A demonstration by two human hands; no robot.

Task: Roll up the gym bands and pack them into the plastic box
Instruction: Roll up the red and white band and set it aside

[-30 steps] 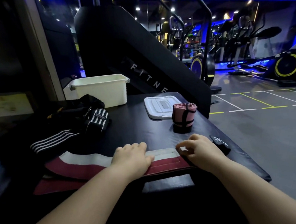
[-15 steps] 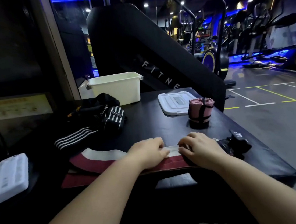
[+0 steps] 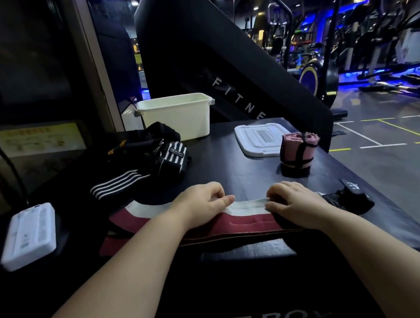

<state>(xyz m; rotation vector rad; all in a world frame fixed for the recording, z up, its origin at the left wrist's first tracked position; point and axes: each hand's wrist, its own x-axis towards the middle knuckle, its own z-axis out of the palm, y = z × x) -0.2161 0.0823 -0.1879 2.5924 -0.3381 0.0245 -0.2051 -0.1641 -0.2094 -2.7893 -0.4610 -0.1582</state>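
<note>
A maroon and white gym band (image 3: 246, 221) lies flat along the near edge of the black soft box (image 3: 236, 171). My left hand (image 3: 205, 203) pinches its white edge near the middle. My right hand (image 3: 295, 203) holds the same band at its right end, fingers curled over it. A rolled pink band (image 3: 298, 150) tied with a black strap stands upright at the right. The white plastic box (image 3: 176, 115) stands open at the back, its lid (image 3: 258, 138) lying flat to the right of it. Black and white striped bands (image 3: 137, 166) lie in a heap at the left.
A white rectangular device (image 3: 29, 236) lies at the left, off the soft box. A black strap end (image 3: 350, 194) rests by my right hand. A big black machine panel (image 3: 219, 62) rises behind the box. The soft box's right edge drops to the gym floor.
The view has shifted to the left. My hands have drawn closer together on the maroon band, and my left hand has gone from lying flat on it to pinching its white edge.
</note>
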